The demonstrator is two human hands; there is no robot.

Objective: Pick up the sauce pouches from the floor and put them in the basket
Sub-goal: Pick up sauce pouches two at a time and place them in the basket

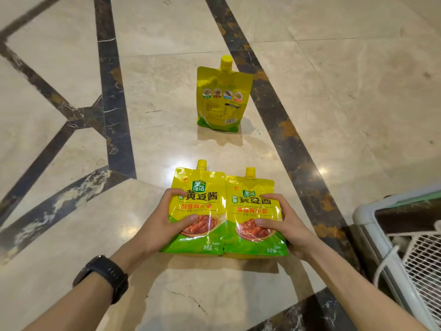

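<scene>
Fingers clamped, left hand on left pouch, right hand on right pouch, both glossy, seemingly foil.

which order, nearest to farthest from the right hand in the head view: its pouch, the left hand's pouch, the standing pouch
1. right pouch, held by the right hand
2. left pouch, beside it, in the left hand
3. standing pouch, alone, farther ahead
</scene>
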